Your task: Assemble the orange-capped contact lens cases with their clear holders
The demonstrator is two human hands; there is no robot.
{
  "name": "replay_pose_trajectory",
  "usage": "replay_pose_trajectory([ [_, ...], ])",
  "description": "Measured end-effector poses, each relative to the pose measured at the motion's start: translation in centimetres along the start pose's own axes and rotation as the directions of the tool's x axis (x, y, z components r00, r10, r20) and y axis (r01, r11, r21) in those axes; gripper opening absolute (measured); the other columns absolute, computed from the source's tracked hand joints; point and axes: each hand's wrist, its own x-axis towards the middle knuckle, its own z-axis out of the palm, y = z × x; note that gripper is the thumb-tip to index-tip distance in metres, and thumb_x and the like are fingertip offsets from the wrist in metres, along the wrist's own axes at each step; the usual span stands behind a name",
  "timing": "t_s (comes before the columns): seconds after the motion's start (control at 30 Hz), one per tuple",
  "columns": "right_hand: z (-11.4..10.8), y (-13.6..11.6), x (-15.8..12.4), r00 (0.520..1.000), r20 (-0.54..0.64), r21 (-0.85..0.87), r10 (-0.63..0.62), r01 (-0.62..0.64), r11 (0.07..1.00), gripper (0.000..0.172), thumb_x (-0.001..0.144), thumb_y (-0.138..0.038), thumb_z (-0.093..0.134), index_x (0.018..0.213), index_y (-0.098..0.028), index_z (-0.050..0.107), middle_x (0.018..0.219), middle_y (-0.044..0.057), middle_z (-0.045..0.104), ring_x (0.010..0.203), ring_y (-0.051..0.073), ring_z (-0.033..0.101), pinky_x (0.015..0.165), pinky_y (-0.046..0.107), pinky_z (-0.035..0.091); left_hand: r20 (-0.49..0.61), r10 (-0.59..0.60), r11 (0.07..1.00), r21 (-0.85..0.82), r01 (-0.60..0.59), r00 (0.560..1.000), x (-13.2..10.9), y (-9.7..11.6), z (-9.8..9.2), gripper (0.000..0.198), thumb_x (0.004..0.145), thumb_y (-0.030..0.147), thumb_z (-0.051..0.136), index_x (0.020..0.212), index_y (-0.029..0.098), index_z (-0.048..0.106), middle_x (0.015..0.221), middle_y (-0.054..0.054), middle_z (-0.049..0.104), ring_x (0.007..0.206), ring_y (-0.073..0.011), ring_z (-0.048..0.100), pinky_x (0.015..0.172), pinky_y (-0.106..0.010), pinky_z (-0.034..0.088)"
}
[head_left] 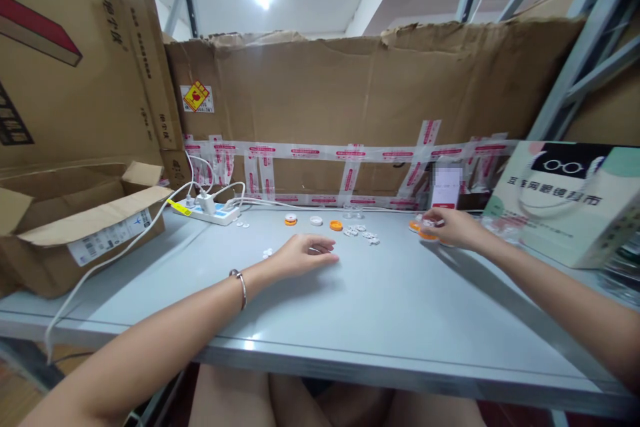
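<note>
My left hand (306,255) rests on the grey table (380,307) with its fingers loosely curled and pointing right; it seems to hold nothing. A bracelet sits on that wrist. Just beyond it lie small white round pieces (361,233), an orange ring (336,225), a white ring (315,220) and an orange-and-white ring (291,219). My right hand (449,227) is further right, fingers pinched on an orange ring piece (427,234) beside other orange pieces (415,226).
A white power strip (213,212) with plugs and cables lies at the back left. An open cardboard box (75,227) stands on the left. A taped cardboard wall (350,120) closes the back. A paper bag (565,200) stands at the right.
</note>
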Motion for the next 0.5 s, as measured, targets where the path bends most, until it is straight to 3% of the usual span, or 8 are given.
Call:
replay_pose_trajectory([
  [0.27, 1.3, 1.4, 0.7, 0.999, -0.027, -0.061, -0.024, 0.022, 0.998, 0.013, 0.056, -0.025, 0.062, 0.067, -0.019, 0.058, 0.071, 0.01, 0.063, 0.067, 0.024, 0.056, 0.059, 0.032, 0.036, 0.015, 0.008, 1.0, 0.005, -0.008, 1.0, 0.0, -0.1, -0.1, 0.041, 0.07, 0.035, 0.063, 0.103, 0.011, 0.061, 0.106, -0.012, 0.062, 0.094, -0.0173, 0.059, 0.089, -0.032, 0.045],
  [0.5, 1.7, 1.7, 0.7, 0.989, -0.135, 0.046, -0.055, 0.062, 0.997, 0.017, 0.05, -0.026, 0.068, 0.062, -0.02, 0.058, 0.06, 0.009, 0.061, 0.056, 0.023, 0.054, 0.053, 0.032, 0.034, 0.062, 0.04, 0.997, 0.061, -0.044, 0.997, -0.3, -0.1, 0.1, 0.04, 0.072, 0.033, 0.061, 0.103, 0.01, 0.06, 0.103, -0.012, 0.064, 0.092, -0.0166, 0.06, 0.086, -0.03, 0.046],
])
